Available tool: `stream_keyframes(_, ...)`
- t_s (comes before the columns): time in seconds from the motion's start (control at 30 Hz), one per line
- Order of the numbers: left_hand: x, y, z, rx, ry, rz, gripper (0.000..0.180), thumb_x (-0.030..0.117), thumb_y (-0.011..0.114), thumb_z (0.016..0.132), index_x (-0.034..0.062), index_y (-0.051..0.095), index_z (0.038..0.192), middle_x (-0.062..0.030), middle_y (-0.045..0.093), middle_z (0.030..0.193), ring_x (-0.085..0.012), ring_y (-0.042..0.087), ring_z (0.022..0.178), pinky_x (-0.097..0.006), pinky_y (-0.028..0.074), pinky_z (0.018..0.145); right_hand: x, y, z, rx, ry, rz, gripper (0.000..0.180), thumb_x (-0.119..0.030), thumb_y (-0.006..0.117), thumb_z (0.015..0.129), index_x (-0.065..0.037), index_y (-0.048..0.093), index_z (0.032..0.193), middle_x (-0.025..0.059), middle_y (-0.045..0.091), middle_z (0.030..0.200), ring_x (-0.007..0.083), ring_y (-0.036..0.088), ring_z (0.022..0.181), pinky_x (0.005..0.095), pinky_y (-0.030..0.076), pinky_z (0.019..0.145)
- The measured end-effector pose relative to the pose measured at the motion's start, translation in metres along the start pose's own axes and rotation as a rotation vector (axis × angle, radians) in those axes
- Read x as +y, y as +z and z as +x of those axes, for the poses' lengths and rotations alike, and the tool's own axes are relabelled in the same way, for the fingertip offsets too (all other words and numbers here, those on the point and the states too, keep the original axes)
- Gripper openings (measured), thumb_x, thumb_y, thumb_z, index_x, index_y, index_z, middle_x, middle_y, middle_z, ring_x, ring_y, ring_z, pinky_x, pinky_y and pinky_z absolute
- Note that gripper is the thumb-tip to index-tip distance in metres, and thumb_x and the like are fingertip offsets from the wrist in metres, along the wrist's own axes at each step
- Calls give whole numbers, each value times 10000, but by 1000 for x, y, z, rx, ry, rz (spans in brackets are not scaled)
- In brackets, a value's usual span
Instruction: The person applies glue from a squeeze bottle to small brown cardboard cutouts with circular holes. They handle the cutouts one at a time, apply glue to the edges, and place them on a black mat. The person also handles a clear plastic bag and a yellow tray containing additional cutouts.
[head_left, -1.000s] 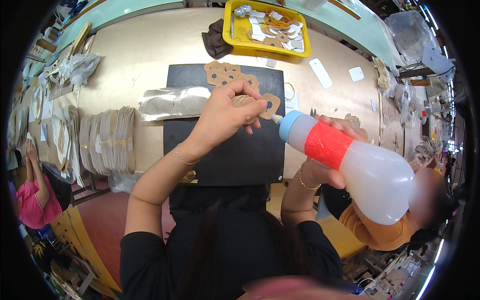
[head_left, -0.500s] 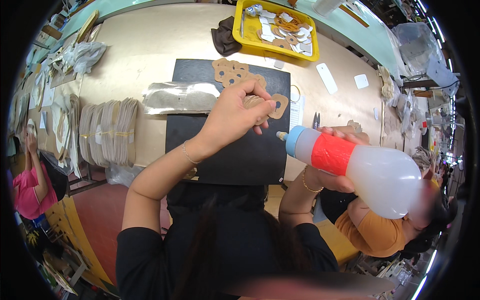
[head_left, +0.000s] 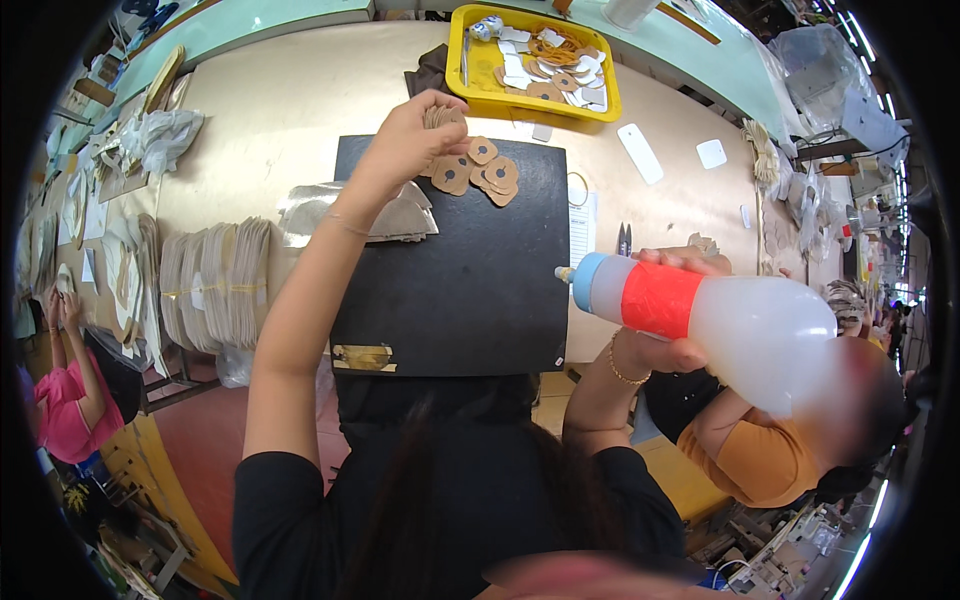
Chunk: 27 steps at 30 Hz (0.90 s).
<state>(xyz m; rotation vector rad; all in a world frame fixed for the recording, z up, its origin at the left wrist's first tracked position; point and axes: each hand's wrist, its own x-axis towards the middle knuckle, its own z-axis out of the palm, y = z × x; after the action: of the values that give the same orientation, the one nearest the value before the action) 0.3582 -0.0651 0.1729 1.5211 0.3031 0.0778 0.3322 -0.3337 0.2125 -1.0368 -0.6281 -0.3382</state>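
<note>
My left hand (head_left: 405, 140) is stretched out over the far left corner of a black mat (head_left: 470, 280) and pinches a small brown cut-out piece (head_left: 438, 117). A cluster of brown rounded cut-out pieces (head_left: 480, 172) lies on the mat just right of that hand. At the mat's right edge my right hand (head_left: 665, 345) grips a large white squeeze bottle (head_left: 720, 320) with a red band and a blue cap. The bottle lies sideways with its nozzle pointing left.
A yellow tray (head_left: 470, 70) of brown and white pieces stands beyond the mat. Silver sheets (head_left: 310, 212) and stacked fan-shaped pieces (head_left: 215, 285) lie to the left. A person in orange (head_left: 760, 455) sits at the right, a person in pink (head_left: 60, 410) at the lower left.
My left hand has reached farther away, from above the mat's middle to its far left corner. The bottle's nozzle stays pointing left near the mat's right edge.
</note>
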Motion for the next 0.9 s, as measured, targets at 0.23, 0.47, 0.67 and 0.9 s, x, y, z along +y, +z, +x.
stream_keyframes(0.23, 20, 10, -54, -146, -114, -295, 263, 137, 670, 839, -41, 565, 1001, -90, 634, 813, -123, 647, 659, -209, 545, 572, 8, 15, 6, 64, -14, -67, 903, -662, 734, 594, 37, 452, 1091, 159, 580, 954, 287, 635, 869, 427, 555, 804)
stream_keyframes(0.47, 35, 30, -78, -187, -157, -144, 243, 127, 713, 794, -31, 614, 950, -40, 592, 636, -66, 553, 522, -190, 430, 424, 10, 32, 11, 111, -150, -159, 925, -709, 686, 584, 25, 451, 1095, 173, 594, 962, 314, 647, 860, 440, 555, 785)
stream_keyframes(0.67, 40, 39, -87, -235, -160, -34, 205, 158, 708, 794, -13, 670, 901, -32, 605, 636, -63, 543, 506, -203, 431, 423, 10, 31, 12, -51, -152, -285, 922, -746, 618, 613, 12, 439, 1106, 164, 590, 971, 314, 640, 888, 460, 544, 816)
stream_keyframes(0.9, 41, 38, -90, -276, -157, 31, 193, 155, 683, 807, -17, 676, 892, -28, 600, 633, -64, 540, 505, -207, 430, 423, 15, 30, 10, -69, -159, -272, 913, -666, 719, 592, 26, 440, 1118, 167, 573, 989, 327, 631, 924, 433, 547, 807)
